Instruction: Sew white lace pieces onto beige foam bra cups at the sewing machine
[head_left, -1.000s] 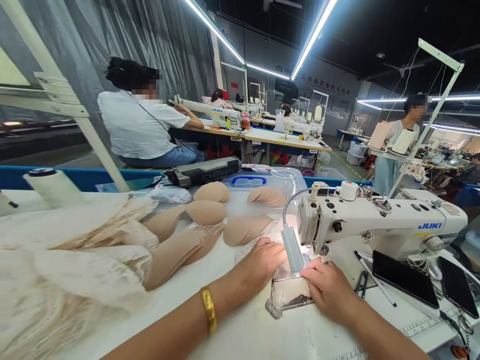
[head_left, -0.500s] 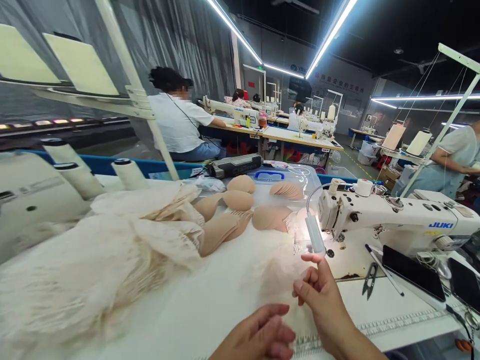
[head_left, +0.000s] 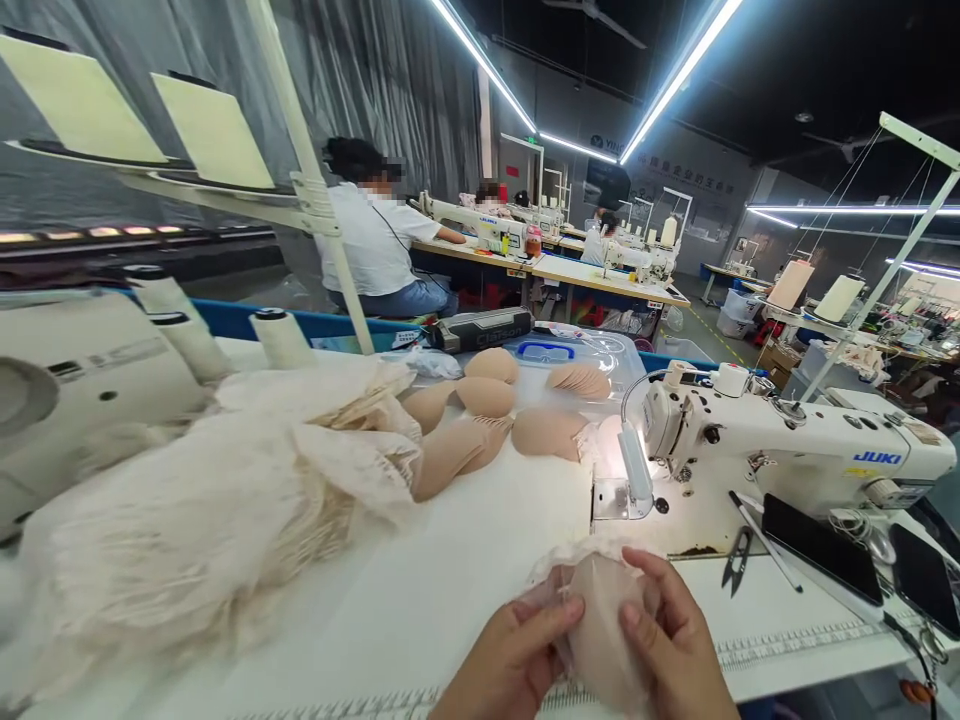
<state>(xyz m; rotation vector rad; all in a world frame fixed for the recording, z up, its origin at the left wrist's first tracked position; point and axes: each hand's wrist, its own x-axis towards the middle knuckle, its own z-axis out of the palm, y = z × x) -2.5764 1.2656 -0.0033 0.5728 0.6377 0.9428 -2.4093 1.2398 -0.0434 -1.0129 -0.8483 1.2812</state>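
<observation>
Both hands hold one pale, sheer fabric piece (head_left: 604, 625) with a frilly lace edge, close to the front of the white table. My left hand (head_left: 517, 650) grips its left side, thumb on top. On the other side my right hand (head_left: 671, 635) pinches it between thumb and fingers. The piece looks cup-shaped and slightly see-through. Just beyond it stands the JUKI sewing machine (head_left: 795, 430), its small lamp (head_left: 635, 465) lit over the metal needle plate (head_left: 611, 500). Beige bra pads (head_left: 540, 432) lie in overlapping groups past the middle of the table.
A large heap of cream lace fabric (head_left: 225, 520) covers the left side. Thread snips (head_left: 737, 560), a white pen (head_left: 765, 540) and a dark phone (head_left: 821, 550) lie at right. A ruler tape (head_left: 802, 645) runs along the front edge. A co-worker (head_left: 375, 240) sits beyond.
My hands, earlier apart with the pale fabric blurred beyond them, have come together on it. The fabric is nearer to me, and the needle plate now shows. The view has shifted slightly.
</observation>
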